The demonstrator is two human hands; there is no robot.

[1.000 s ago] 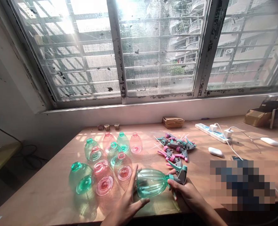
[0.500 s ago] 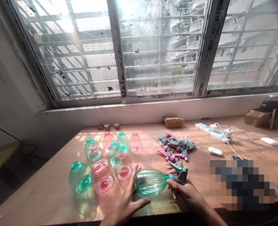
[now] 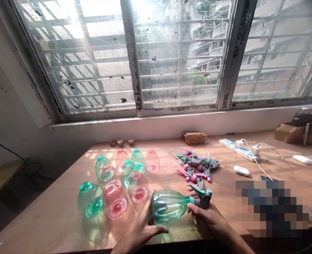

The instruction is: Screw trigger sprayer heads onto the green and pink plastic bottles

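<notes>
A clear green spray bottle (image 3: 169,207) lies sideways between my hands above the table's front edge. Its grey and teal trigger sprayer (image 3: 203,197) sits on the neck, pointing right. My right hand (image 3: 207,216) grips the sprayer at its collar, thumb on the near side. Around the bottle's base curls my left hand (image 3: 143,223), thumb below and the fingers partly hidden behind the plastic. Just left of it stand several open bottles without sprayers, among them a pink bottle (image 3: 116,201) and a green bottle (image 3: 90,200). Beyond my right hand lies a pile of trigger sprayers (image 3: 198,164).
A small cardboard box (image 3: 194,138) stands by the wall below the window. To the right are a power strip (image 3: 237,149) with plugged-in chargers and cables, a white case (image 3: 242,170) and a blurred patch. Small cubes (image 3: 120,143) lie at the back left.
My left hand has closed in on the bottle's base, its spread fingers now wrapping behind it. The right hand keeps its grip on the sprayer, almost unmoved.
</notes>
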